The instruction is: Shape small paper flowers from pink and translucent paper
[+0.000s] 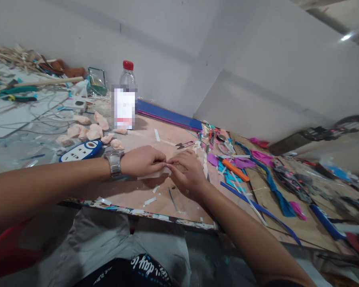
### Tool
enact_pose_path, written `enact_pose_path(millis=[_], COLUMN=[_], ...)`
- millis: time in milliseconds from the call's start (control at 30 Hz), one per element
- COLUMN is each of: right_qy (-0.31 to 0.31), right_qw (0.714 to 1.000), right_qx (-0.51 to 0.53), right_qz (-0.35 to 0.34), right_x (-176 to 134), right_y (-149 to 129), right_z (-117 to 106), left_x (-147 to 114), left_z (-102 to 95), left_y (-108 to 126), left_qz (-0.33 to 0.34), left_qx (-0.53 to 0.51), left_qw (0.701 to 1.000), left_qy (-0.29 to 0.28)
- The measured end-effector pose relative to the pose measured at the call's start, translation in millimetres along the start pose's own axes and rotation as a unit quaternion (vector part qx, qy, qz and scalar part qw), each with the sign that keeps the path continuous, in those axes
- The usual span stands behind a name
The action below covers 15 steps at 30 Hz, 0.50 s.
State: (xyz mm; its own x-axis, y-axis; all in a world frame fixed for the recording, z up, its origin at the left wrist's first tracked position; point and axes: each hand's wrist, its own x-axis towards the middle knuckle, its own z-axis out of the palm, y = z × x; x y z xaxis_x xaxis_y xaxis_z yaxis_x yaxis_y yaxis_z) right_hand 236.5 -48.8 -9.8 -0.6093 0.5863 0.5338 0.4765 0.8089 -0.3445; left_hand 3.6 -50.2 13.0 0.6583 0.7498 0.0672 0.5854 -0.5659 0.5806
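Over the wooden tabletop (125, 193), my left hand (143, 161) and my right hand (187, 171) meet at the fingertips. Both are closed in a pinch, thumb against fingers. A thin pale piece (166, 170), like paper or film, shows just below the touching fingertips; its kind is unclear and the fingers hide most of it. Behind my hands lie small scissors (184, 144) and a white strip (157, 135). More pale scraps (150, 201) lie in front. Left of my wristwatch are several peach-coloured crumpled bundles (95, 131).
A blue-and-white power strip (81, 151) sits beside my left wrist. A red-capped bottle (128, 75) stands behind, near a long blue bar (169, 114) along the wall. To the right are an orange cutter (233, 169), blue ribbon (261, 209) and coloured scraps. Green-handled pliers (19, 91) lie far left.
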Motion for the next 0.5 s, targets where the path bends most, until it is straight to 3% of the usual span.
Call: enact_pose_path(millis=[233, 367, 500], right_qy=[-0.061, -0.095, -0.081], right_qw=[0.998, 0.995, 0.996], right_qx=[0.001, 0.011, 0.022], right_qz=[0.012, 0.021, 0.020], right_x=[-0.3, 1.1, 0.2], right_y=[0.0, -1.8, 1.4], right_z=[-0.6, -3.2, -3.3], left_x=[-0.6, 0.0, 1.7], left_z=[7.4, 7.6, 8.7], left_y=[0.6, -1.1, -5.1], left_qz=[0.049, 0.058, 0.051], left_qx=[0.144, 0.132, 0.119], left_qw=[0.988, 0.990, 0.992], left_qy=[0.015, 0.015, 0.007])
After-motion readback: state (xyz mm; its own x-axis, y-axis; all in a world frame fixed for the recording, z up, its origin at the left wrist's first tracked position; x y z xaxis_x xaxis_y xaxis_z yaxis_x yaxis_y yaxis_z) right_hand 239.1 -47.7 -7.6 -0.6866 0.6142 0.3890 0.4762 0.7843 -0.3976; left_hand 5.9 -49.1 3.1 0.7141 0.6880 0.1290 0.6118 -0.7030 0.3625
